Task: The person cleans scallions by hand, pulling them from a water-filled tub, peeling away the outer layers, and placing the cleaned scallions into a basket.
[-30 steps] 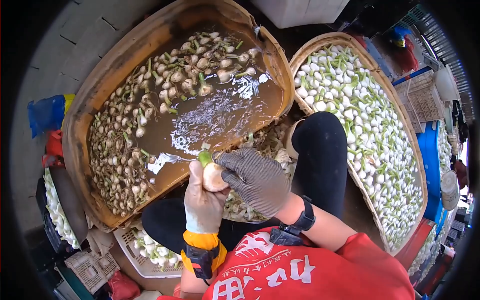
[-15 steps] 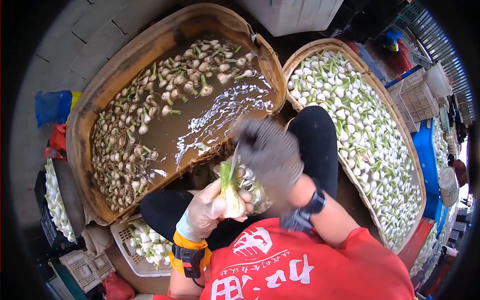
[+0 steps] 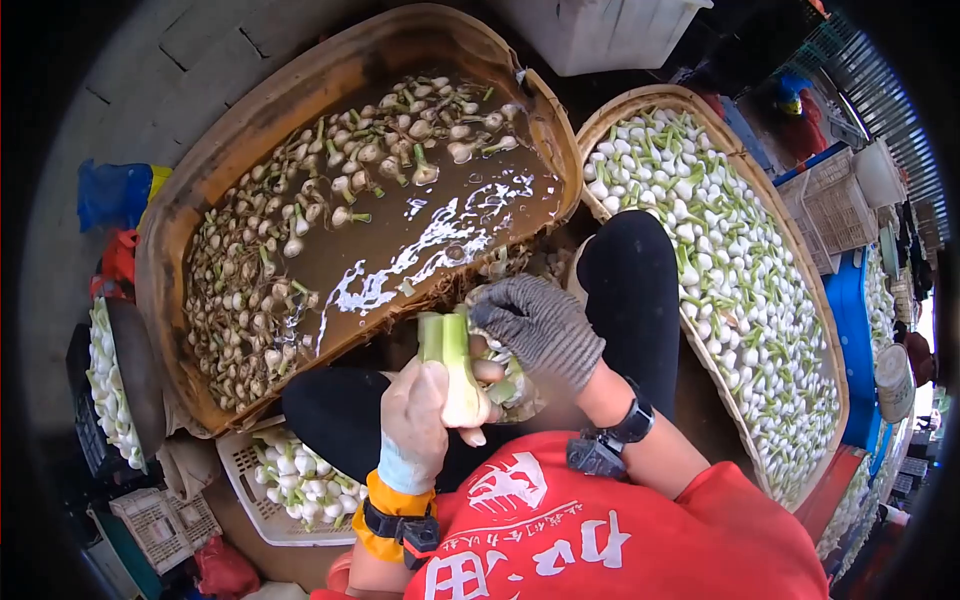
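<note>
My left hand (image 3: 415,410), in a pale glove with an orange cuff, is closed around a fresh garlic bulb (image 3: 462,395). The bulb's white base points down toward the shirt, and its cut green stem stands up. Just right of the stem top is my right hand (image 3: 540,328) in a grey knit glove, fingers curled together. Whatever lies between those fingertips is hidden. Below the hands, between the knees, peeled leaves and skins (image 3: 518,390) lie in a partly hidden pile.
A big brown tub (image 3: 165,250) of muddy water holds unpeeled garlic ahead and left. On the right stands a long tub (image 3: 735,150) full of clean white bulbs. A white basket (image 3: 255,505) with peeled garlic sits by the left knee. Crates (image 3: 835,205) are stacked far right.
My right hand, blurred earlier above the stem, has slowed and sits slightly lower beside it. The stem looks wider, with a leaf layer spread to the left. The left hand still holds the garlic.
</note>
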`<state>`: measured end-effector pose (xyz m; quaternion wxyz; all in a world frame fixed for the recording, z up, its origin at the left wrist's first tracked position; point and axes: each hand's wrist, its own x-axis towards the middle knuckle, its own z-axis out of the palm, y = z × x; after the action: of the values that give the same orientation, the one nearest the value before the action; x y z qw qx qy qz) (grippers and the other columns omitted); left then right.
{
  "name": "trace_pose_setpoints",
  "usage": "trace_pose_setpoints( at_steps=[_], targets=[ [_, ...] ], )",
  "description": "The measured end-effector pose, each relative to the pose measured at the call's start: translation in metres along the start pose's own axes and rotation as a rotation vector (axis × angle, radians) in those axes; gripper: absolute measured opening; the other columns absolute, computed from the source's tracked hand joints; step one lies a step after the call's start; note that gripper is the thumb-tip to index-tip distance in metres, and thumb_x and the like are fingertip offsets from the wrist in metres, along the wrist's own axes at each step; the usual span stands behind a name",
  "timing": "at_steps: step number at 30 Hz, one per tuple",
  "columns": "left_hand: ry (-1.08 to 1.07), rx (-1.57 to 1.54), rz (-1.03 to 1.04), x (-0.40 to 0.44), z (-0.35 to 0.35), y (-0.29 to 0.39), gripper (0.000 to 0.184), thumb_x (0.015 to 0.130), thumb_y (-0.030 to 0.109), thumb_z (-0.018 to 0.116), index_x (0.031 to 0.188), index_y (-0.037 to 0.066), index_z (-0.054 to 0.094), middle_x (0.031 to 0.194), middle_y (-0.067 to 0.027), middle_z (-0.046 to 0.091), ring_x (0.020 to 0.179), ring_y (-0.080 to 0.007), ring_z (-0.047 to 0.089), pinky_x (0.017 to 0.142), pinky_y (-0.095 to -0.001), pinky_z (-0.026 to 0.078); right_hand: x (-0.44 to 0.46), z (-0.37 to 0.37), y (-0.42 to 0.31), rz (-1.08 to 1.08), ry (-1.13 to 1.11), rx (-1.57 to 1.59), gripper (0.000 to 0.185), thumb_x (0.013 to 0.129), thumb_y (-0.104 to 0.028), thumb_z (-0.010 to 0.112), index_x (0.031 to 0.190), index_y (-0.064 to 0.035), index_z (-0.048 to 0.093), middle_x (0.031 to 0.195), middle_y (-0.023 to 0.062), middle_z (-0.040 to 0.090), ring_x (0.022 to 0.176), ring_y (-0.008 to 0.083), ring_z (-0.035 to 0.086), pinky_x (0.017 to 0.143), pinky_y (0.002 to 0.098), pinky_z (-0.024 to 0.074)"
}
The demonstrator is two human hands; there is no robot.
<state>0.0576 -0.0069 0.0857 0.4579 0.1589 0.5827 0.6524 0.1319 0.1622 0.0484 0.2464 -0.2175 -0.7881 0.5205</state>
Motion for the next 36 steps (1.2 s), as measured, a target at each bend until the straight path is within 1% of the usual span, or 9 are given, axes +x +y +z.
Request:
trace_pose_setpoints(
  at_steps=[5,7,11,19,26,28,30,34,36],
  targets=[
    [0.043,0.108,-0.008,0.003,-0.012,-0.019,0.046,0.103,0.035,0.038,0.116,-0.006,0.056,0.089,-0.0133,0.068,0.069,-0.0196,0.067,0.053,-0.0258,0.051,0.006,-0.004,-0.041,0.097,-0.322,-0.244,0.045,0.08,-0.046,0.072,0.093,-0.0029,0.067,0.082,0.0152,0.064,0.078,0.0334,0.064,0.068,0.0405,0.0497],
    [0.092,0.698,0.416,0.011,-0.021,-0.025,0.045,0.104,0.033,0.037,0.111,-0.005,0.06,0.093,-0.0132,0.069,0.078,-0.0196,0.068,0.069,-0.0272,0.055,0.011,-0.001,-0.038,0.108,-0.366,-0.301,0.061,0.069,-0.059,0.076,0.087,-0.0018,0.064,0.077,0.0161,0.062,0.073,0.0339,0.063,0.065,0.0422,0.0487],
    [0.25,0.587,0.241,0.009,-0.026,-0.039,0.033,0.103,0.024,0.044,0.109,-0.003,0.062,0.093,-0.0092,0.068,0.085,-0.0159,0.066,0.076,-0.0266,0.052,0.007,-0.002,-0.037,0.076,-0.422,-0.257,0.056,0.073,-0.053,0.076,0.09,-0.0017,0.063,0.074,0.0146,0.061,0.068,0.0333,0.061,0.061,0.0421,0.0474],
    [0.266,-0.038,0.103,0.026,-0.011,-0.034,0.026,0.1,0.025,0.056,0.101,0.0,0.061,0.081,0.0005,0.062,0.07,-0.0051,0.055,0.063,-0.0207,0.045,-0.001,-0.018,-0.042,0.061,-0.362,0.042,0.042,0.075,-0.025,0.077,0.108,-0.0029,0.064,0.091,0.0117,0.065,0.079,0.0234,0.064,0.07,0.0343,0.0509],
    [0.257,-0.126,0.174,0.027,-0.034,-0.033,0.028,0.105,0.027,0.039,0.105,0.004,0.055,0.077,-0.0037,0.059,0.051,-0.006,0.048,0.042,-0.0169,0.038,-0.001,-0.038,0.001,-0.011,-0.252,0.315,0.04,0.079,-0.012,0.075,0.116,-0.0026,0.06,0.106,0.0092,0.066,0.102,0.0186,0.065,0.091,0.0308,0.0508],
    [0.055,-1.184,0.224,0.025,-0.052,-0.023,0.025,0.104,0.023,0.038,0.112,0.006,0.054,0.069,-0.0021,0.053,0.046,-0.0046,0.044,0.039,-0.0148,0.035,-0.001,-0.039,0.011,0.124,-0.053,0.782,0.043,0.081,-0.01,0.075,0.118,-0.0004,0.056,0.108,0.0096,0.065,0.102,0.0193,0.064,0.092,0.0309,0.0501],
    [0.077,-1.032,0.378,0.022,-0.073,-0.025,0.026,0.104,0.023,0.04,0.118,0.006,0.053,0.069,-0.0029,0.053,0.045,-0.0039,0.044,0.038,-0.0136,0.035,0.006,-0.049,0.019,0.188,0.075,1.045,0.041,0.083,-0.008,0.072,0.118,0.0017,0.054,0.105,0.0086,0.064,0.097,0.0173,0.063,0.092,0.0282,0.0483],
    [0.096,0.741,0.241,0.038,-0.057,-0.03,0.065,0.093,0.044,0.06,0.14,0.003,0.04,0.116,-0.0129,0.057,0.1,-0.0207,0.062,0.085,-0.0328,0.053,0.016,-0.048,0.033,0.206,0.052,0.734,0.038,0.083,-0.007,0.071,0.117,0.0009,0.055,0.106,0.0092,0.066,0.099,0.0153,0.063,0.09,0.0284,0.0498],
    [0.051,0.571,0.203,0.056,-0.055,-0.047,0.084,0.091,0.052,0.062,0.149,0.004,0.027,0.131,-0.0146,0.047,0.11,-0.022,0.058,0.09,-0.0321,0.052,0.022,-0.035,0.034,0.178,0.0,0.56,0.036,0.084,-0.008,0.07,0.117,-0.0002,0.057,0.111,0.0096,0.066,0.1,0.0147,0.063,0.088,0.0293,0.0514]
  ],
)
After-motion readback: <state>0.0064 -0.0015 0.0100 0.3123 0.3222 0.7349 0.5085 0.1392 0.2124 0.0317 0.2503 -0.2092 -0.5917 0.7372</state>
